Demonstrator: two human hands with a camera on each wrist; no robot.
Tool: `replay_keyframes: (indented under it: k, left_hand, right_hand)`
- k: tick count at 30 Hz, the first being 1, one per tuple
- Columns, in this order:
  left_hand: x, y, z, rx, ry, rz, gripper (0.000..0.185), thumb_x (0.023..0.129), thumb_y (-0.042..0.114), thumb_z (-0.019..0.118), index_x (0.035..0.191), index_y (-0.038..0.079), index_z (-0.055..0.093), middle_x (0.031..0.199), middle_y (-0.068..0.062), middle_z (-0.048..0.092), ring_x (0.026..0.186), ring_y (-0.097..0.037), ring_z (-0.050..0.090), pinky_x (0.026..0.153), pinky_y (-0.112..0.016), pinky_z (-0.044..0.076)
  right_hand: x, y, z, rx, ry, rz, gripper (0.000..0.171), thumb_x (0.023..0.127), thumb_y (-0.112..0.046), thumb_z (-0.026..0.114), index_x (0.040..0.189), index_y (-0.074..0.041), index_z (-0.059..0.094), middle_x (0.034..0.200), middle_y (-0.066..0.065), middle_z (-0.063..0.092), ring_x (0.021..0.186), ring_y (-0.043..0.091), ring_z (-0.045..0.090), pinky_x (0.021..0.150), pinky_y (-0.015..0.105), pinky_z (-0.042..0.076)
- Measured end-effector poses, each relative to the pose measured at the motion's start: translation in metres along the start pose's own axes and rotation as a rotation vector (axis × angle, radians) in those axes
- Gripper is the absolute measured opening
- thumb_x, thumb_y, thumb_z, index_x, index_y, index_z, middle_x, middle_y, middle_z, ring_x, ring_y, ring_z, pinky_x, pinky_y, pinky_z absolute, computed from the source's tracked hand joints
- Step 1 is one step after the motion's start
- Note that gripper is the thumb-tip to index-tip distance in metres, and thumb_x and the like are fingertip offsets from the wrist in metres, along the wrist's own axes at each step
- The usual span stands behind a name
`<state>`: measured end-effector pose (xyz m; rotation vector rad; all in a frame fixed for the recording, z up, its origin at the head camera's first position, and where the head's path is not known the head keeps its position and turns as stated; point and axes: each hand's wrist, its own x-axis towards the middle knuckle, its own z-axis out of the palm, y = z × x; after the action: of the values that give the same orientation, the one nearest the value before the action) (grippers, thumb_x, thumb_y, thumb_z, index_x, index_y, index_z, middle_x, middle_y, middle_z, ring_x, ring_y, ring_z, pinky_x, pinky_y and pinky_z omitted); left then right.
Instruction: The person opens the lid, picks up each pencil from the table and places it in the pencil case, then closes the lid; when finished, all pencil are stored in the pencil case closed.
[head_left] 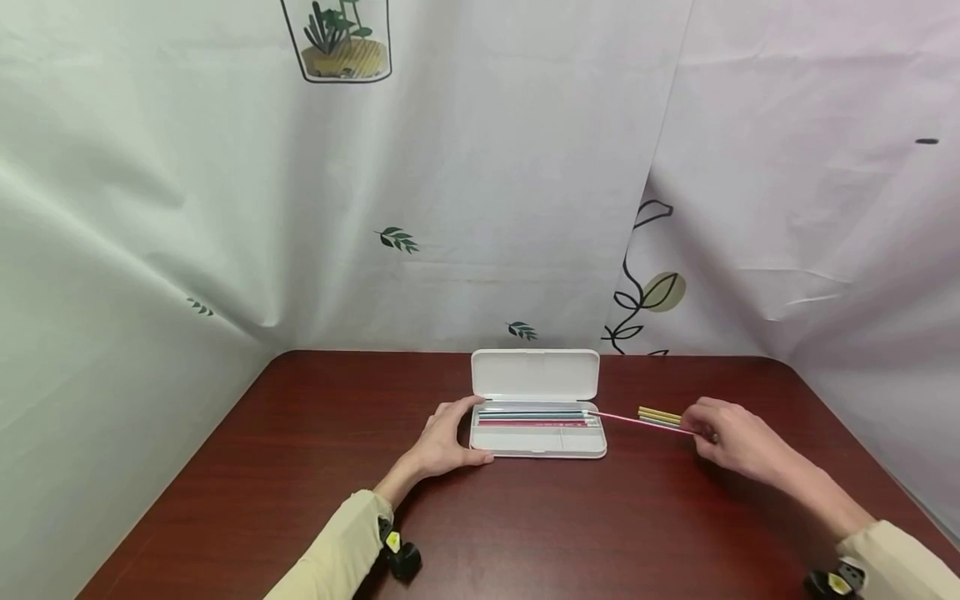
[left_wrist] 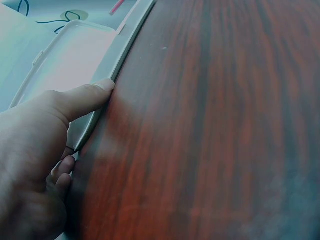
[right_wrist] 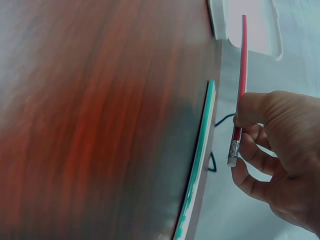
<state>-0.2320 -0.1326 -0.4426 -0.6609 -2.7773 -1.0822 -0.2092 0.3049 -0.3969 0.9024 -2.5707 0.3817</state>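
A white pencil case (head_left: 517, 455) lies with its lid (head_left: 536, 375) up near the back of the table. Several pencils (head_left: 517, 423), dark, bluish and pink-red, lie side by side in its tray. My left hand (head_left: 442, 438) holds the case by its left end, thumb (left_wrist: 92, 95) along the front edge. To the right of the case, my right hand (head_left: 738, 437) pinches a red pencil (right_wrist: 243, 65) close to its eraser end. The pencil's far tip reaches the case's right edge in the head view. Beside that hand lie yellow and light-coloured pencils (head_left: 656, 413), partly hidden by it.
A green pencil (right_wrist: 199, 150) lies on the dark reddish-brown table (head_left: 540, 525) in the right wrist view. White printed cloth (head_left: 487, 167) hangs behind the table and at its sides. Both wrists carry small black devices (head_left: 401, 554).
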Motion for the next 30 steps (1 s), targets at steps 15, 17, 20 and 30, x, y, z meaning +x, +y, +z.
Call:
replay_keyframes:
  k: [15,17,20,30]
  left_hand:
    - [0.002,0.001,0.001,0.008,0.009,0.009,0.086,0.06,0.044,0.081,0.132,0.019,0.043,0.125,-0.002,0.047,0.114,-0.025,0.036,0.088,-0.047,0.03]
    - [0.001,0.001,0.002,0.006,0.006,0.009,0.086,0.06,0.045,0.081,0.132,0.019,0.043,0.125,-0.002,0.048,0.113,-0.025,0.036,0.088,-0.047,0.03]
    - [0.0,0.0,0.002,0.004,-0.001,0.004,0.086,0.06,0.044,0.081,0.133,0.019,0.043,0.125,-0.001,0.047,0.114,-0.025,0.036,0.088,-0.047,0.03]
    - [0.001,-0.001,0.0,0.009,0.004,0.003,0.086,0.06,0.046,0.08,0.132,0.02,0.043,0.125,-0.001,0.048,0.114,-0.026,0.036,0.088,-0.048,0.03]
  right_hand:
    - [0.039,-0.021,0.014,0.04,-0.061,0.011,0.022,0.065,-0.002,0.065,0.077,-0.02,0.062,0.071,-0.013,0.046,0.061,0.004,0.042,0.052,0.022,0.037]
    - [0.043,-0.025,0.017,0.046,-0.082,0.021,0.022,0.066,-0.002,0.066,0.078,-0.02,0.062,0.072,-0.013,0.046,0.061,0.004,0.042,0.053,0.023,0.037]
    - [0.049,-0.029,0.021,0.052,-0.101,0.013,0.021,0.067,-0.001,0.065,0.078,-0.019,0.062,0.074,-0.012,0.047,0.062,0.005,0.042,0.053,0.024,0.037]
    - [0.068,-0.039,0.035,0.064,-0.108,-0.032,0.019,0.068,-0.002,0.063,0.079,-0.018,0.063,0.075,-0.012,0.048,0.064,0.006,0.044,0.055,0.025,0.038]
